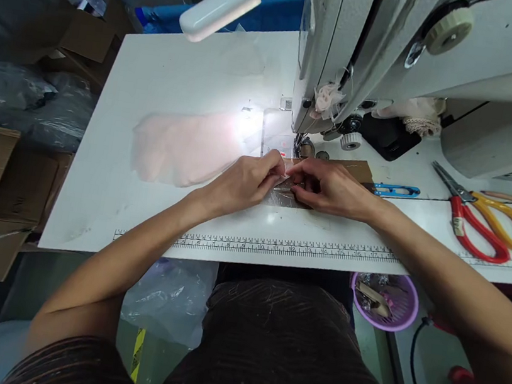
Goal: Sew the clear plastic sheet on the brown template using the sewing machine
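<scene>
A thin, pale pink piece of fabric [186, 144] lies on the white table to the left of the sewing machine's needle. My left hand [254, 179] pinches the fabric's edge between thumb and fingertips. Close against it, my right hand [330, 186] has its fingers closed on the same edge, just in front of the presser foot [299, 144]. What exactly lies between the fingertips is small and partly hidden. Beneath my hands is a brown strip [357, 169] with clear tape or plastic [283, 199] beside it.
The sewing machine [328, 49] stands over the work, with a white lamp [222, 4] to its left. Blue thread snips [396, 191] and red-and-yellow scissors [483, 218] lie at right. A printed ruler [239, 242] runs along the front edge. A purple basket [405, 318] sits below; cardboard boxes [3, 194] stand left.
</scene>
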### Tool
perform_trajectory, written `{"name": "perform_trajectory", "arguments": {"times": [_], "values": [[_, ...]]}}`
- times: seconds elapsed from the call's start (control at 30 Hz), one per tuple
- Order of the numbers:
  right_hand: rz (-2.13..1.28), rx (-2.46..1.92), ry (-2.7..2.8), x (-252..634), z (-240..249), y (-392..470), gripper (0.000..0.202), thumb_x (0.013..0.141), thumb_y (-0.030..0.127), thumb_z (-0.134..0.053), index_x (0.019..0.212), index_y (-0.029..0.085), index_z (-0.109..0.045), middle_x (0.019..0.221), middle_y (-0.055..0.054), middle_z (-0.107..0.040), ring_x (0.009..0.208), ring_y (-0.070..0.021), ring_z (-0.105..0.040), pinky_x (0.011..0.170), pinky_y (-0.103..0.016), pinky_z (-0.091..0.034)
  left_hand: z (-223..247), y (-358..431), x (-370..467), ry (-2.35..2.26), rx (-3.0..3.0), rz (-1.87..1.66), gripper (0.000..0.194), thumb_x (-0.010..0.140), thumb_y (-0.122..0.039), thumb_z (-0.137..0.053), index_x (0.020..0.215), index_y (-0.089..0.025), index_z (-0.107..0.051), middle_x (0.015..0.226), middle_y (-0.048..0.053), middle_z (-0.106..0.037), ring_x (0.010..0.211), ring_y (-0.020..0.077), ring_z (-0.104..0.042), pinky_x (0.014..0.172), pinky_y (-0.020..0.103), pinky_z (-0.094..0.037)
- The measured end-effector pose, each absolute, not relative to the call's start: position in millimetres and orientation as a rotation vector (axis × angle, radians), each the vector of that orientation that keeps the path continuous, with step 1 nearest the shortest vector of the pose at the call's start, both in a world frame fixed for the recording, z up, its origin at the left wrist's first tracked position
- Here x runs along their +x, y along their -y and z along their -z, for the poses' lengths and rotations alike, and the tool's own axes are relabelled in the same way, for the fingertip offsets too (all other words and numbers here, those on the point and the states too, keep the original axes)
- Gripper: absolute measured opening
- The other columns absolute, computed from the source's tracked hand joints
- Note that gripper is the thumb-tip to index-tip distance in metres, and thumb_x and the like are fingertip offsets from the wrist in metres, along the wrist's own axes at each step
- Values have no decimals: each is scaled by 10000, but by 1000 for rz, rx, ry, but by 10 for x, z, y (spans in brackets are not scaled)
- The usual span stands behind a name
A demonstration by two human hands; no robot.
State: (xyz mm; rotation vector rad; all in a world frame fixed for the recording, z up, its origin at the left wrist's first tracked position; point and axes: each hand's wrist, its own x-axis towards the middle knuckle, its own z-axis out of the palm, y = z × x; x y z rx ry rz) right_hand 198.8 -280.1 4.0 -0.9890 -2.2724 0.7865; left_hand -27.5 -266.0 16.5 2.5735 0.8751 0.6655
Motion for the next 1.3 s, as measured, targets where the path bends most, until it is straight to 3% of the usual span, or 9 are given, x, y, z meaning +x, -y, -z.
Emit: {"name": "perform_trajectory", "arguments": {"times": [0.13,0.33,0.93,1.13,1.3], "values": [[-822,-1038,2160,1941,-19,2820,158,869,262,-595,963,152,-656,723,-1,-602,583,-129,-494,574,-278,-400,-139,2692,-273,-941,2371,-708,85,912,-172,-545,983,-176,-593,771,-19,-685,545,55,-500,528,198,-412],[-832,-1144,2024,1883,-7,2884,153,900,326,-596,869,183,-640,658,14,-590,533,-123,-475,545,-291,-400,-74,2731,-239,-1082,2126,-711,284,887,-289,-600,1140,-174,-544,852,-5,-744,521,63,-468,515,213,-411],[-702,-1252,1993,1791,-14,2939,141,873,304,-588,791,195,-624,685,-13,-614,569,-142,-507,526,-305,-389,-40,2710,-222,-1067,2052,-708,311,874,-282,-581,1156,-160,-534,828,-4,-733,530,67,-470,533,214,-393],[-747,-1262,1979,1787,-25,2951,155,857,330,-611,849,181,-651,673,-14,-628,533,-136,-505,499,-298,-398,-36,2711,-213,-1084,2044,-694,316,871,-285,-575,1158,-162,-531,828,-1,-731,557,73,-516,536,209,-402],[-733,-1302,1968,1775,-6,2947,170,865,332,-587,775,189,-609,649,-16,-610,532,-138,-487,505,-300,-390,-38,2718,-214,-1092,2071,-690,306,873,-281,-575,1156,-169,-536,848,-5,-746,540,70,-504,533,214,-411]]}}
